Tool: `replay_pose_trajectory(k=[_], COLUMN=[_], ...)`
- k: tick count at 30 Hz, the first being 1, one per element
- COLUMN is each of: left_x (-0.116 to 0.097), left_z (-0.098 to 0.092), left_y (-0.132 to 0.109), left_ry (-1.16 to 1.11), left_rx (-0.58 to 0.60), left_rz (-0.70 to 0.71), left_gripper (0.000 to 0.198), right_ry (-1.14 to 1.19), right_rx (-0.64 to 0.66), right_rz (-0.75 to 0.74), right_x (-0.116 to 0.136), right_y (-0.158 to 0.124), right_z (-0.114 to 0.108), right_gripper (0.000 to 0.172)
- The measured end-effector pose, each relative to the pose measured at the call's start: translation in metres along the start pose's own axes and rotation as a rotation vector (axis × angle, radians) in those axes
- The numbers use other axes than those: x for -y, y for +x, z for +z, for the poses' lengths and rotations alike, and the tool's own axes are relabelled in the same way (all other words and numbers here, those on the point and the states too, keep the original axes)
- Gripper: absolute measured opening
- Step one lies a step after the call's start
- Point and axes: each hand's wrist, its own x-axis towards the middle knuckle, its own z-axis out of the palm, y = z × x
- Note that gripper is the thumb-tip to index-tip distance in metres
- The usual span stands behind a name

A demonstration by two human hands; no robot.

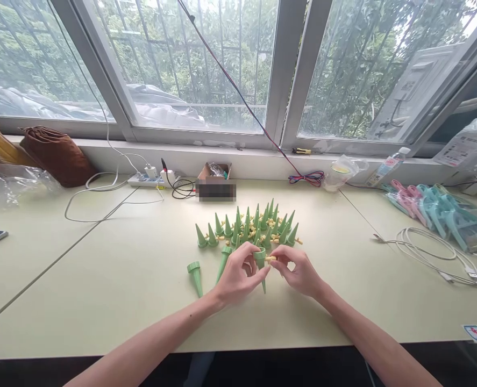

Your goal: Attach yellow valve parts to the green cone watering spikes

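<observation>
As the cone cluster (pixel 247 223) stands apparently finished, on its near side my left hand (pixel 240 271) clamps a green cone (pixel 261 261), my right hand (pixel 297 267) pinches a yellow piece (pixel 270 258) against it, and 2 loose cones (pixel 196 277) at the cluster's near left seem unfinished.

Spike (pixel 261 262), yellow fitting (pixel 270 259) in hands (pixel 238 273)

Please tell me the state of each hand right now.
Left hand: closed, holding a green spike.
Right hand: closed, pinching a yellow piece.
</observation>
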Motion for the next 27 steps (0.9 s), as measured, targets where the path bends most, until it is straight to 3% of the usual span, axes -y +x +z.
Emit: replay_pose_trajectory(k=[14,27], left_x=[0.0026,0.0095], left_z=[0.0036,0.0053], left_y=[-0.0013,-0.0012], left_ry=[0.11,0.258], left_rx=[-0.033,-0.053], left_rz=[0.042,0.173], left_gripper=[0.018,0.017], right_ry=[-0.026,-0.002], right_rx=[0.024,0.07], right_rz=[0.018,0.036], right_x=[-0.0046,-0.0013], right_y=[-0.0011,0.0031], right_z=[0.0008,-0.003], right_gripper=[0.022,0.036])
